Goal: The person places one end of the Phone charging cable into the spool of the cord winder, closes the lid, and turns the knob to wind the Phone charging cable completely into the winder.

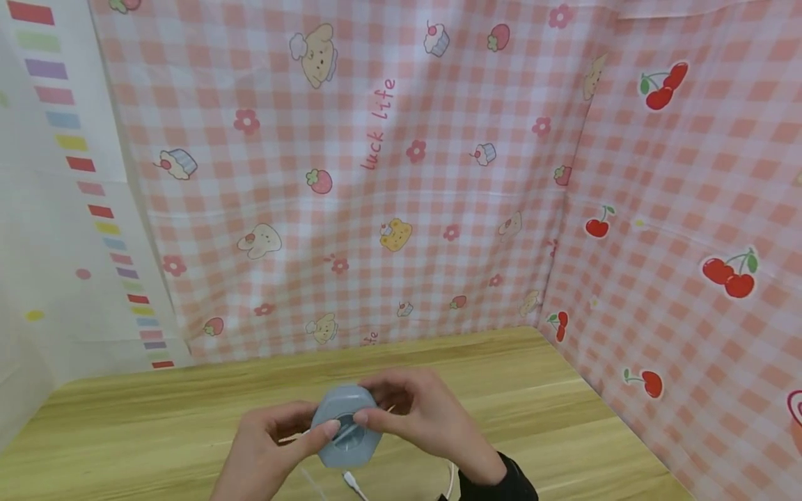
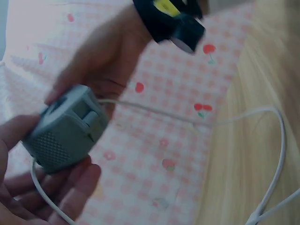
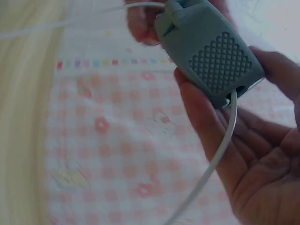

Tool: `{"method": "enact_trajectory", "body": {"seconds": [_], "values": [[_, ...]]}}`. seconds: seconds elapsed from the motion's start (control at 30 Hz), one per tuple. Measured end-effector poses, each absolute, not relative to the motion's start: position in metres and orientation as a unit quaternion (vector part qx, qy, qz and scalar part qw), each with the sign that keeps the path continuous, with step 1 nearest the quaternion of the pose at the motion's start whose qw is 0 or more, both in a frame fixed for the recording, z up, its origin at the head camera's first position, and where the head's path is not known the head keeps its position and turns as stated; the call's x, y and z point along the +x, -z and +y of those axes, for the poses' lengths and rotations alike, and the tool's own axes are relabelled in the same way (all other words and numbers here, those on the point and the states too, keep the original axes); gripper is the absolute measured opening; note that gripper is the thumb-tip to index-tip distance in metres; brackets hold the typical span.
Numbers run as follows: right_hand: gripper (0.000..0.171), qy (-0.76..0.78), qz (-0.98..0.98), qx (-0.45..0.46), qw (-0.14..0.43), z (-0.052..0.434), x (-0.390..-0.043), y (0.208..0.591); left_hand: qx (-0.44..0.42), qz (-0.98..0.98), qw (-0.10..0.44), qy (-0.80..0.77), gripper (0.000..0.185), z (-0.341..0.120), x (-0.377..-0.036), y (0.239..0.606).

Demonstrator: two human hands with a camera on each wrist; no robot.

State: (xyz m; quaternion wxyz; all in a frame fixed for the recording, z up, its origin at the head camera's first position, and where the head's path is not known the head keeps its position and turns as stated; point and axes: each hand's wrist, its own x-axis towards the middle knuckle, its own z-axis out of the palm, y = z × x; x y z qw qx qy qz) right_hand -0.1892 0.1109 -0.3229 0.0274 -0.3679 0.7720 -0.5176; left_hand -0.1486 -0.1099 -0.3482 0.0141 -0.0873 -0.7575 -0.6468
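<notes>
Both hands hold a grey-blue hexagonal cable winder [image 1: 347, 456] up over the table. Its round centre has a raised bar across it. My left hand [image 1: 271, 435] grips the left side, with the thumb on the centre. From the right, my right hand [image 1: 429, 414] grips it too, its thumb tip beside the left one. In the right wrist view, the winder's studded side [image 3: 220, 63] shows, and a white cable [image 3: 204, 180] comes out of a slot there. The left wrist view shows cable leaving the winder [image 2: 65, 136] at both sides. Cable inside the case is hidden.
A white cable plug [image 1: 350, 479] hangs or lies below the winder, near the table's front. The wood-grain table [image 1: 501, 376] meets a pink checked cloth wall [image 1: 376, 209] behind and another checked cloth [image 1: 677, 278] at the right. White cloth [image 1: 63, 278] stands at the left.
</notes>
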Motion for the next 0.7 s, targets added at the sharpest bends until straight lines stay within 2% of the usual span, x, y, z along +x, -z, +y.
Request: {"method": "enact_trajectory", "body": {"seconds": [0.07, 0.2, 0.43, 0.5, 0.57, 0.63, 0.7], "values": [[0.034, 0.546, 0.768, -0.322, 0.084, 0.11, -0.193, 0.327, -0.098, -0.751, -0.037, 0.652, 0.04, -0.113, -0.153, 0.35], [0.035, 0.599, 0.742, -0.257, 0.158, 0.108, -0.2, 0.334, -0.114, -0.721, -0.105, 0.675, 0.046, -0.118, -0.16, 0.354], [0.032, 0.602, 0.74, -0.244, 0.175, 0.106, -0.203, 0.338, -0.106, -0.682, -0.154, 0.707, 0.053, -0.119, -0.164, 0.359], [0.032, 0.579, 0.757, -0.26, 0.157, 0.105, -0.202, 0.339, -0.097, -0.681, -0.153, 0.71, 0.054, -0.119, -0.165, 0.361], [0.033, 0.54, 0.784, -0.283, 0.117, 0.103, -0.201, 0.339, -0.086, -0.682, -0.147, 0.711, 0.055, -0.118, -0.165, 0.362], [0.031, 0.493, 0.811, -0.313, 0.046, 0.1, -0.199, 0.34, -0.076, -0.682, -0.141, 0.713, 0.056, -0.118, -0.165, 0.364], [0.029, 0.431, 0.83, -0.351, -0.052, 0.097, -0.196, 0.339, -0.069, -0.679, -0.14, 0.718, 0.057, -0.118, -0.166, 0.366]]}}
